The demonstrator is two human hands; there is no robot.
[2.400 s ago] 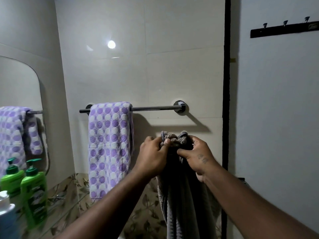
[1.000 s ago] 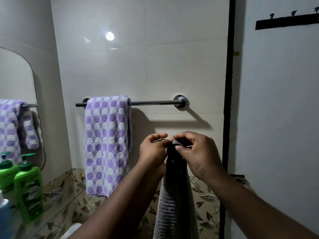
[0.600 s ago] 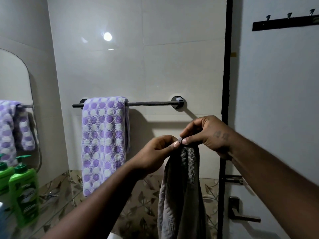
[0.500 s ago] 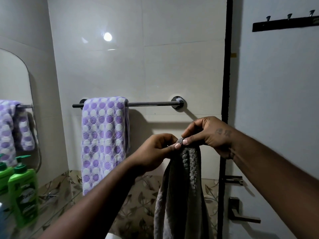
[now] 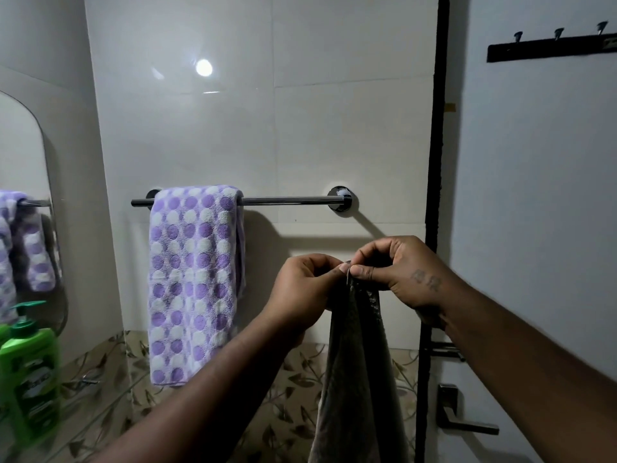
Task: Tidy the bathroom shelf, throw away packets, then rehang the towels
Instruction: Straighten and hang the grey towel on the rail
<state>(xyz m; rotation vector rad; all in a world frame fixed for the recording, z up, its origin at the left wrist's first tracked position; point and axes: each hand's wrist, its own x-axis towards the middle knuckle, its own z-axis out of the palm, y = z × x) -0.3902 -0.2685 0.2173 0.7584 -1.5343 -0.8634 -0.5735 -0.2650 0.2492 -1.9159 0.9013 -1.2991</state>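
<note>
A grey towel (image 5: 359, 372) hangs down in front of me, bunched narrow at its top. My left hand (image 5: 302, 289) and my right hand (image 5: 397, 269) both pinch its top edge, thumbs and fingertips almost touching each other. They hold it below and to the right of the chrome towel rail (image 5: 287, 200) on the tiled wall. A purple and white dotted towel (image 5: 195, 279) is draped over the left part of that rail; the rail's right half is bare.
A black hook rack (image 5: 551, 48) with three hooks sits high on the door at the right. The door handle (image 5: 464, 419) is low right. A green pump bottle (image 5: 28, 372) stands on a glass shelf at the left, below a mirror (image 5: 20, 208).
The bunched top of the grey towel has been thinned to a pinched edge. My hands have shifted right and slightly up with it, and the view has moved a little.
</note>
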